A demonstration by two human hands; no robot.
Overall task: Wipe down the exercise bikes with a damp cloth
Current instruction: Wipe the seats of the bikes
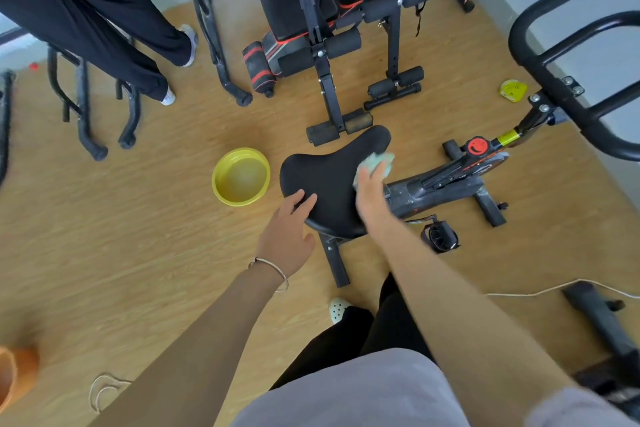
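An exercise bike (446,180) stands in the middle, its black saddle (329,177) right below me and its black handlebars (568,90) at the right. My right hand (370,194) holds a pale green cloth (377,166) against the saddle's right side, near the nose; the hand is blurred. Fingers fairly straight, my left hand (287,236) rests on the saddle's rear left edge.
A yellow basin (241,176) with water sits on the wooden floor left of the saddle. A black weight bench (322,45) stands beyond. Another person's legs (93,28) and black frames are at upper left. A cord (561,288) lies at right.
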